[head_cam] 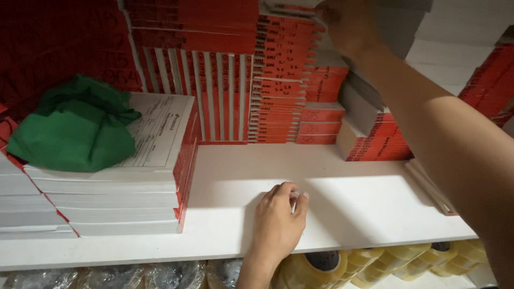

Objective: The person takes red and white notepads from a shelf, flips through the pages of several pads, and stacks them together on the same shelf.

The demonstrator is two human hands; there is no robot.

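White shelf (353,208): a bare stretch runs from mid-left to the right edge, the widest open room here.

Left hand (278,222): lies knuckles up on the shelf near its front edge, fingers curled under, holding nothing.

Right hand (348,24): raised far and high, at the top of the red booklet stacks (278,80); it seems to pinch a booklet's edge, but blur hides the grip, so I cannot tell.

Left, near: pile of red-edged pads (123,203), flush with the shelf front, a green cloth (75,128) on top.

Far right: leaning red stack (375,139), grey backs showing.

Below the front edge: clear tape rolls (321,267) in a row.
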